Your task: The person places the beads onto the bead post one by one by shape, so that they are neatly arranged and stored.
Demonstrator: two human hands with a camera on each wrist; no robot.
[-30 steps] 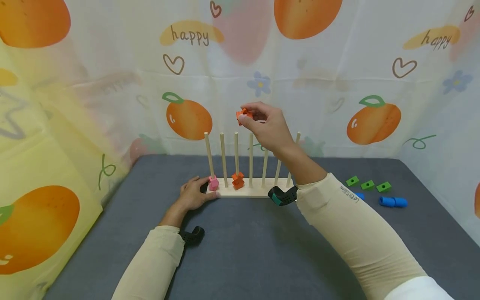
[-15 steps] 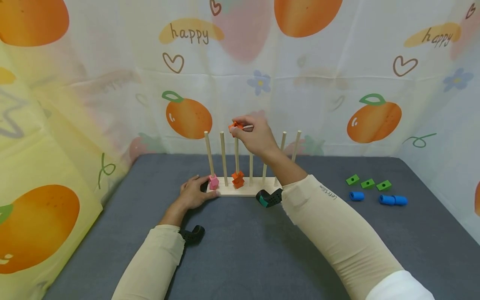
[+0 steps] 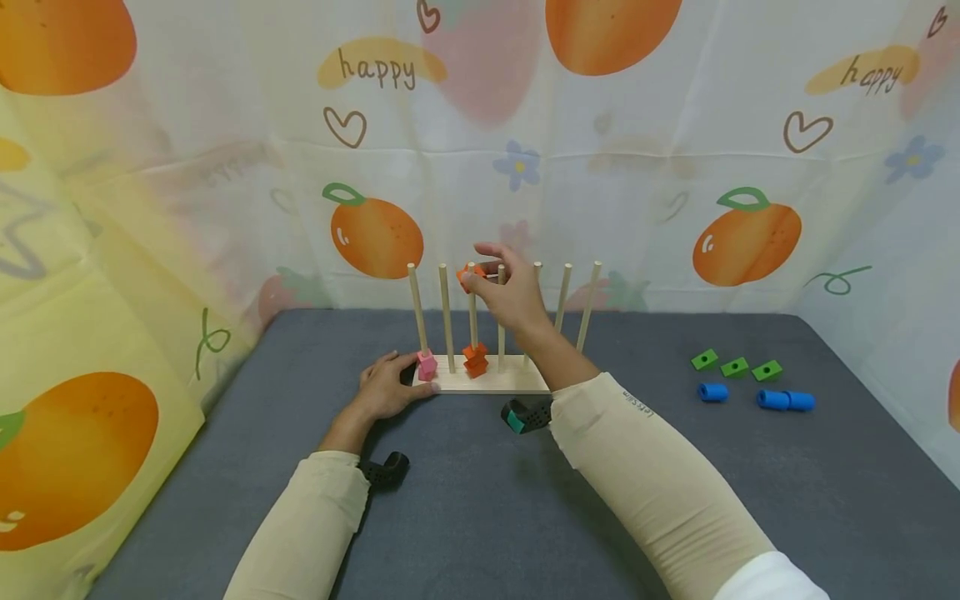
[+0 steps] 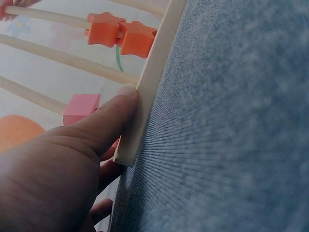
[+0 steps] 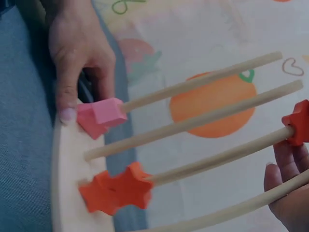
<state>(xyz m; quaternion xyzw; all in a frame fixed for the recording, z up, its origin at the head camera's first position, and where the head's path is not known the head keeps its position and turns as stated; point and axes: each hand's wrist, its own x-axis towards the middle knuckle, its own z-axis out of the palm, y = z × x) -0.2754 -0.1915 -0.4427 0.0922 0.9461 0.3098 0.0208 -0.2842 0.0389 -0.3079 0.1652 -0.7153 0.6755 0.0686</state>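
A wooden peg rack (image 3: 487,383) with several upright pegs stands on the grey table. My left hand (image 3: 386,387) grips its left end, thumb (image 4: 108,116) against the front edge. A pink block (image 3: 427,365) sits at the foot of the first peg. Two orange stars (image 3: 476,360) sit at the foot of the third peg. A further orange star (image 3: 463,275) is threaded on that peg's tip. My right hand (image 3: 506,292) is beside this star with loosened fingers (image 5: 285,188), the index finger lifted. Whether a fingertip still touches it is unclear.
Three green blocks (image 3: 735,367) and blue cylinders (image 3: 783,402) lie on the table at the right. A printed curtain (image 3: 225,167) closes off the back and both sides. Grey tabletop (image 3: 480,500) stretches in front of the rack.
My right hand came down and left with the orange star and set it on the third peg's tip, then its fingers loosened. The left hand has stayed on the rack.
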